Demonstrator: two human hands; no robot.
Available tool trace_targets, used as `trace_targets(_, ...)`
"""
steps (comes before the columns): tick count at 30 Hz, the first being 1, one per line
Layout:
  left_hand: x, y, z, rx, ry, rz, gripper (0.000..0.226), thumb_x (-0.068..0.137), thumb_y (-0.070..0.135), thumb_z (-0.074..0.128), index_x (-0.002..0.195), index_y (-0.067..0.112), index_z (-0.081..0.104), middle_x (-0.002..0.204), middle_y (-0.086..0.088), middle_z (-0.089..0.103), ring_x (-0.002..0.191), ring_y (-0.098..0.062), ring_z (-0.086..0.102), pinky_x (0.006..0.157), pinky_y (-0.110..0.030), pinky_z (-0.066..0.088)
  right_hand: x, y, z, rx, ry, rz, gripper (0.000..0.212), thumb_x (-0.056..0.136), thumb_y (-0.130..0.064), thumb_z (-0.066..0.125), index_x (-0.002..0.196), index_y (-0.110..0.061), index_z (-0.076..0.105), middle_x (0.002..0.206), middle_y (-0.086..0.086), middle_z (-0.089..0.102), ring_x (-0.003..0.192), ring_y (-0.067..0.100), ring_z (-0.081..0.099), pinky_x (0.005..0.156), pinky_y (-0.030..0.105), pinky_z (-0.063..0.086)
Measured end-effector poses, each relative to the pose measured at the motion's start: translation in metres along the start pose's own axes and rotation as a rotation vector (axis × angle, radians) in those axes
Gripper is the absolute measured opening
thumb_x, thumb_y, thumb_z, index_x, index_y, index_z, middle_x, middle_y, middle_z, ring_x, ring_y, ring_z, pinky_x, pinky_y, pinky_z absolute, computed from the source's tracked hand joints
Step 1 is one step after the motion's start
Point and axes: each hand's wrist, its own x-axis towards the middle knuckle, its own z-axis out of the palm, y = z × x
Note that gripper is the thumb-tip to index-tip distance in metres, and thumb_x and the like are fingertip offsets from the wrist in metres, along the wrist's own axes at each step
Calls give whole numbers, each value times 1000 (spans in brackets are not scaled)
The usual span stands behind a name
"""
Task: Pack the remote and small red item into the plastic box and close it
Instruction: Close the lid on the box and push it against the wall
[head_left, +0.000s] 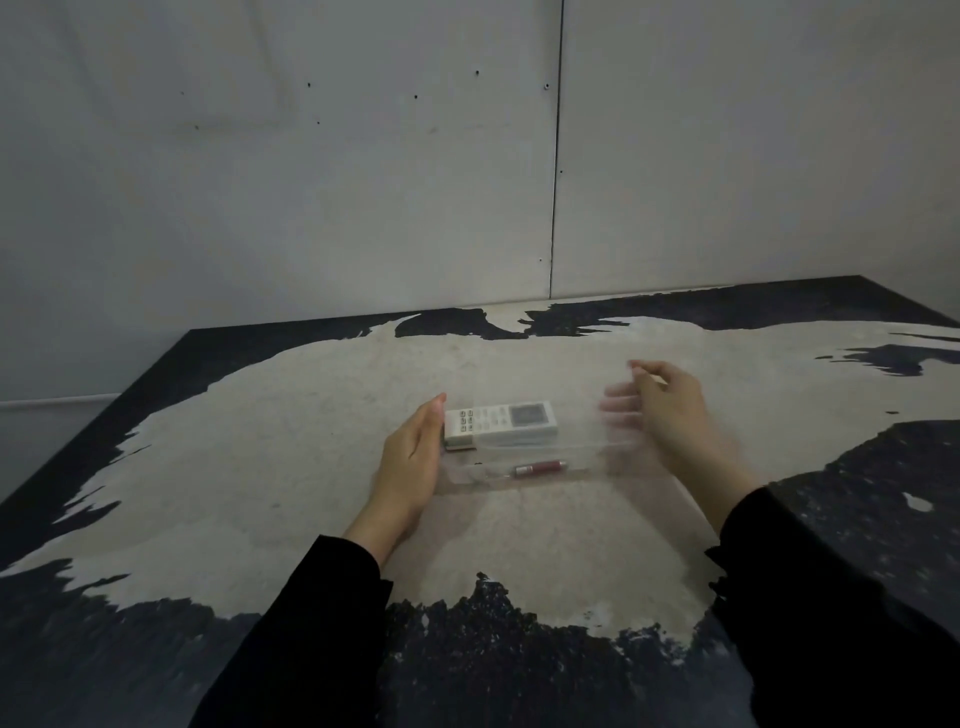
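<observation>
A worn table (260, 467) was recorded, its dark coating flaked off across the middle to leave a pale patch, with dark remnants along the far edge, the left edge and the near edge. A grey panelled wall (311, 182) was seen behind the far edge.

A clear box (597, 457) was noted on the pale patch, about midway between the left and right edges and nearer the middle than the far edge. Its outline was faint and partly smeared by blur; whether a lid was on it could not be told.

A white remote (501, 423) was seen lying flat within the box's outline, along its far side, keypad end toward the left. A red item (540, 467), slim and pen-like, was seen lying parallel to it on the near side, apart from the remote.

The left hand (410, 462) was held open, fingers straight and together, its palm set against the box's left end and just beside the remote's end. The right hand (670, 410) was blurred, held open with fingers spread and loosely curled, at the box's right end; contact with the box could not be judged. Nothing was gripped by either hand. Black sleeves (311, 623) covered both forearms.
</observation>
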Motion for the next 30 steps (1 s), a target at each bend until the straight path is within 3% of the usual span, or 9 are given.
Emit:
trace_targets(2, -1, 1, 0, 27, -6, -1, 43, 97, 37, 36, 132, 14, 50, 123, 15, 54, 118, -4, 45, 91, -5, 33, -1, 5, 8, -145, 11, -47, 22, 97, -14, 38, 111, -10, 55, 71, 5, 65, 49, 15, 58, 38, 22, 46)
trace_targets(5, 4, -5, -3, 100, -30, -14, 47, 94, 34, 47, 138, 16, 43, 141, 0, 50, 127, -12, 45, 106, -25, 36, -2, 9, 18, -364, -16, -160, 20, 94, -21, 45, 104, -11, 59, 67, -1, 62, 55, 18, 51, 53, 29, 42)
trace_targets(9, 7, -7, -7, 58, -25, -49, 44, 94, 19, 47, 138, 17, 43, 139, -6, 53, 120, -13, 51, 105, -29, 39, -1, 11, 24, -546, -109, -187, 23, 88, -20, 56, 109, -11, 60, 90, 3, 58, 82, 19, 51, 75, 27, 36)
trace_targets(12, 6, -3, -9, 8, -52, -69, 45, 95, 17, 42, 140, 22, 38, 129, -5, 61, 111, -17, 57, 95, -29, 44, 4, 9, 28, -641, -150, -225, 28, 88, -20, 59, 113, -8, 62, 95, 4, 60, 83, 17, 50, 77, 25, 35)
trace_targets(15, 5, -1, -10, 4, -69, -63, 46, 96, 15, 39, 142, 22, 35, 133, -6, 58, 111, -15, 55, 96, -28, 42, 5, 7, 30, -753, -171, -255, 30, 89, -20, 57, 115, -5, 60, 105, 13, 65, 87, 22, 54, 78, 24, 36)
trace_targets(19, 3, 2, -9, 219, -109, 2, 48, 98, 20, 35, 145, 17, 26, 146, -2, 41, 127, -13, 43, 102, -23, 32, -11, 2, 36, -1047, -192, -566, 37, 95, -21, 46, 127, -3, 49, 132, 14, 50, 117, 29, 50, 97, 39, 42)
trace_targets(25, 13, -5, -14, 493, -132, 58, 49, 97, 21, 34, 144, 11, 27, 150, -12, 38, 136, -25, 36, 114, -35, 25, -18, -2, 35, -1164, -408, -611, 45, 98, -35, 35, 120, -3, 58, 138, 15, 53, 130, 26, 44, 105, 35, 35)
trace_targets(28, 18, 1, -11, 534, -142, 120, 50, 95, 16, 36, 143, 6, 28, 151, -14, 34, 139, -26, 31, 117, -39, 22, -18, 6, 31, -1114, -440, -600, 53, 97, -42, 32, 127, -3, 51, 142, 15, 47, 134, 25, 38, 109, 34, 30)
trace_targets(30, 24, 8, -5, 568, -173, 163, 55, 92, 24, 35, 143, 7, 28, 153, -13, 32, 141, -26, 28, 118, -43, 20, -17, 10, 31, -1063, -454, -567, 63, 93, -54, 27, 134, -9, 44, 144, 12, 42, 135, 24, 34, 111, 35, 28)
